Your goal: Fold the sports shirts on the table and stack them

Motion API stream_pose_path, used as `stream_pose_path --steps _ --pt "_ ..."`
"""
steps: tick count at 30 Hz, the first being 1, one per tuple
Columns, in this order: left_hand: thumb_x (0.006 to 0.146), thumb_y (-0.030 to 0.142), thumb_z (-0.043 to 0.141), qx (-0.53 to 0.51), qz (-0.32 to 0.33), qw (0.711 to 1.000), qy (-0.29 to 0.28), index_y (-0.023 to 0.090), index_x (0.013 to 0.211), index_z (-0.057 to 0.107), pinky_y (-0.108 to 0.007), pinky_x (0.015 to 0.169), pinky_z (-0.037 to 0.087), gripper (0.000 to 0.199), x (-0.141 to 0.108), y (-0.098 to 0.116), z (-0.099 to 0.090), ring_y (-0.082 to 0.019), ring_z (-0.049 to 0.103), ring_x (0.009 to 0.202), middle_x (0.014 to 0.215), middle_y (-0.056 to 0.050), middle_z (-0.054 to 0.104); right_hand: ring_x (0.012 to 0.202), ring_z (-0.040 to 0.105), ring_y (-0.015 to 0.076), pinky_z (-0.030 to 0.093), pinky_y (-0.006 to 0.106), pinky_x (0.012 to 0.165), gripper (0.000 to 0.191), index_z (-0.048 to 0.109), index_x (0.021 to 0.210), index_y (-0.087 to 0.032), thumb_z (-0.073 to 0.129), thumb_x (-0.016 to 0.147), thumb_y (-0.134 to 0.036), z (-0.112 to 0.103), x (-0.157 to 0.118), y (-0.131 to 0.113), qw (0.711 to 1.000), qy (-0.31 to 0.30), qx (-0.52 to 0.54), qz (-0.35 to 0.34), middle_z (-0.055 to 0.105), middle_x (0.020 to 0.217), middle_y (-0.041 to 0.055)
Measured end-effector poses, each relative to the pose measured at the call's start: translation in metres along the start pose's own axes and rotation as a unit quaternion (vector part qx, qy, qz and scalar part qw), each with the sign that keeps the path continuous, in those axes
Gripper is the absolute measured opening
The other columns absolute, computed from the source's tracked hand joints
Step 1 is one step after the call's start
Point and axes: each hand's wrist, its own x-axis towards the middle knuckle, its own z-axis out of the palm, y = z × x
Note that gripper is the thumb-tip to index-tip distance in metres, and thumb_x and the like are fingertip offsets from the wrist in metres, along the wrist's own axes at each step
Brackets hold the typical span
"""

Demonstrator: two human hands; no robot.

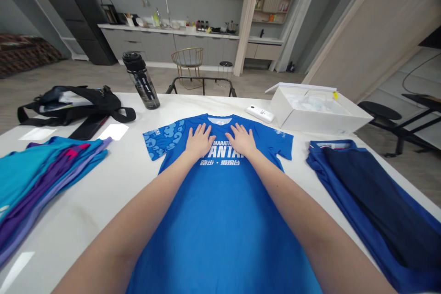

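Note:
A blue short-sleeved T-shirt (220, 211) lies spread out on the white table (86, 193), its collar at the far side and its hem out of view at the bottom. White lettering runs across its chest, and its left-side sleeve has a light blue cloud pattern. My left hand (200, 141) rests flat on the upper chest, fingers spread, partly over the lettering. On the other side of the collar, my right hand (241, 139) also lies flat with its fingers apart. Neither hand grips the cloth.
Folded teal and purple clothes (44, 165) lie at the left, folded dark blue clothes (372, 193) at the right. Along the far edge are a black bag (72, 101), a bottle (143, 82), a white device (260, 113) and an open white box (310, 117).

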Motion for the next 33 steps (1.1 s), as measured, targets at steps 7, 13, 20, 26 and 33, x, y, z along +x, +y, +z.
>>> stream_pose_path --steps 7,13,20,26,33 --pt "0.104 0.052 0.02 -0.023 0.014 0.998 0.047 0.021 0.158 0.035 -0.053 0.126 0.011 0.064 -0.022 0.021 0.001 -0.026 0.024 0.154 0.166 -0.009 0.028 0.156 0.008 0.0297 0.003 0.063 0.122 0.072 0.025 0.162 -0.03 0.016 0.101 -0.067 0.0 -0.011 -0.017 1.0 -0.001 0.006 0.025 0.015 0.17 0.0047" --pt "0.104 0.051 0.023 -0.025 0.043 0.998 0.041 0.026 0.159 0.034 -0.054 0.126 0.012 0.061 -0.066 0.037 -0.001 -0.026 0.02 0.155 0.167 -0.006 0.026 0.156 0.007 0.0305 0.005 0.065 0.121 0.069 0.025 0.162 -0.032 0.014 0.102 -0.065 -0.01 -0.061 -0.022 1.0 -0.002 0.002 0.018 0.011 0.171 0.0028" --pt "0.102 0.062 0.021 -0.038 0.078 0.996 -0.005 0.03 0.158 0.036 -0.057 0.125 0.013 0.066 -0.14 0.054 -0.003 -0.027 0.022 0.155 0.167 -0.005 0.027 0.156 0.007 0.0307 0.004 0.067 0.12 0.071 0.023 0.162 -0.035 0.016 0.1 -0.07 -0.01 -0.146 -0.021 0.999 -0.035 0.02 0.008 0.013 0.17 0.0014" --pt "0.099 0.068 0.022 -0.032 0.076 0.996 -0.022 0.028 0.157 0.037 -0.056 0.125 0.013 0.072 -0.189 0.066 -0.013 -0.028 0.022 0.155 0.166 -0.006 0.03 0.155 0.012 0.0298 0.003 0.06 0.122 0.072 0.027 0.161 -0.032 0.021 0.1 -0.07 -0.01 -0.196 -0.022 0.999 -0.038 0.018 0.01 0.02 0.169 0.0027" --pt "0.099 0.067 0.022 -0.034 0.074 0.996 -0.028 0.031 0.159 0.034 -0.056 0.125 0.015 0.071 -0.225 0.073 -0.02 -0.028 0.024 0.154 0.166 -0.004 0.029 0.156 0.012 0.0302 0.006 0.063 0.121 0.071 0.026 0.162 -0.032 0.016 0.101 -0.068 -0.021 -0.224 -0.028 0.998 -0.041 0.025 0.028 0.019 0.169 0.003"
